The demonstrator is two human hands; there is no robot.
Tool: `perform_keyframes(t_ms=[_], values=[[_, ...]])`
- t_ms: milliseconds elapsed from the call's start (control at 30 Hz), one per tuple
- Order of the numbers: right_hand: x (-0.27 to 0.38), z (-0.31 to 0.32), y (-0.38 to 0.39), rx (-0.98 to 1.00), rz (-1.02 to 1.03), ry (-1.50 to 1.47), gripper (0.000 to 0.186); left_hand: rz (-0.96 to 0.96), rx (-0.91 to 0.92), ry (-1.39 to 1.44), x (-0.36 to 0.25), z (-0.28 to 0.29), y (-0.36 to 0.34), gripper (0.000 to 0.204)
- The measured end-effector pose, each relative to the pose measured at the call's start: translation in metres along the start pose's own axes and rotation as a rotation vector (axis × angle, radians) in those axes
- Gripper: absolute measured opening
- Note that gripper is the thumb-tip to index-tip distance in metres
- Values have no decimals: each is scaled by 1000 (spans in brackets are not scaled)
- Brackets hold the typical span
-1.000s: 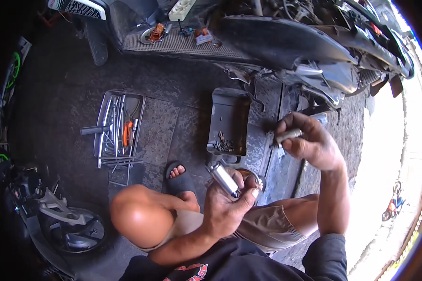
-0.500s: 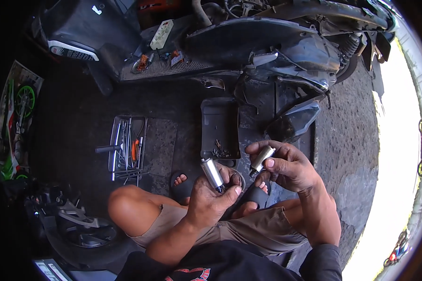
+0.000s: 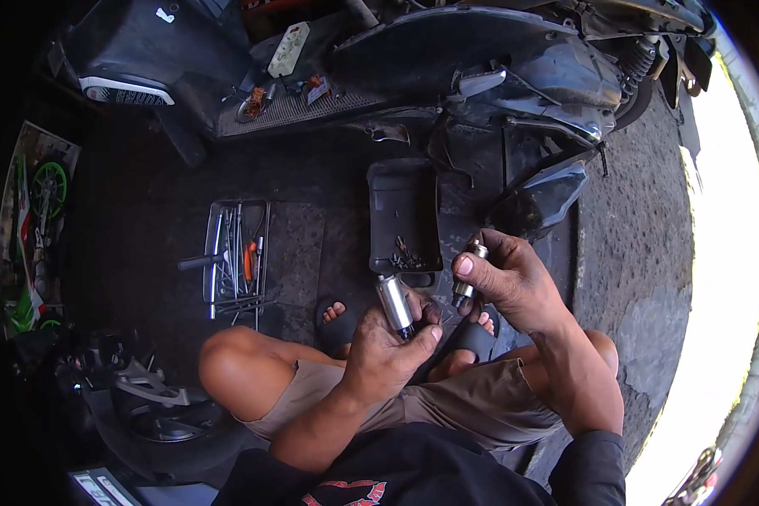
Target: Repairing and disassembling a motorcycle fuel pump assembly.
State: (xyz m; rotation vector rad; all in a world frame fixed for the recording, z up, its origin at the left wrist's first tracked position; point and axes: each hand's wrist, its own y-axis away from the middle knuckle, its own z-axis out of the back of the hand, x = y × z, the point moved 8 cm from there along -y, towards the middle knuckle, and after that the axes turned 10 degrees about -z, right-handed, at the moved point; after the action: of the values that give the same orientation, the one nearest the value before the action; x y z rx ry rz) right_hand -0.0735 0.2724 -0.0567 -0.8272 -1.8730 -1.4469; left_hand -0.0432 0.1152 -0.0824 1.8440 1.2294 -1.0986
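Observation:
My left hand (image 3: 388, 352) is closed around a silver cylindrical fuel pump (image 3: 394, 302), tilted, with its black end low near the thumb. To its right, my right hand (image 3: 514, 282) pinches a second, similar fuel pump (image 3: 465, 291) between thumb and fingers. The thumb covers its middle, and its black end points down. The two pumps are apart, both held above my feet and lap. Just beyond my hands, a black tray (image 3: 404, 211) on the floor holds several small screws or bolts (image 3: 408, 253) at its near end.
A tool tray (image 3: 266, 221) with several long tools and an orange-handled one lies to the left. Ahead stands a partly stripped scooter (image 3: 447, 59) with a power strip (image 3: 289, 51) on its footboard. A wheel (image 3: 164, 413) is at lower left, and a loose body panel (image 3: 544, 198) leans at right.
The pump in my right hand has turned more upright, and my right thumb now lies across it. My left hand keeps its grip. The whole view has shifted slightly.

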Motion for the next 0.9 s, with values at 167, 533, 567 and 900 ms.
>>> perform_keyframes(t_ms=[167,533,567,900], values=[[0,-7,-7,-3,25,-10,44,-5,11,-47,0,2,-1,27],[-1,-10,-13,10,68,3,41,7,-17,-48,2,7,-3,21],[-1,-10,-13,14,73,6,41,9,-16,-48,3,7,-3,21],[1,-9,-16,12,75,46,40,36,-10,-29,1,4,-10,28]])
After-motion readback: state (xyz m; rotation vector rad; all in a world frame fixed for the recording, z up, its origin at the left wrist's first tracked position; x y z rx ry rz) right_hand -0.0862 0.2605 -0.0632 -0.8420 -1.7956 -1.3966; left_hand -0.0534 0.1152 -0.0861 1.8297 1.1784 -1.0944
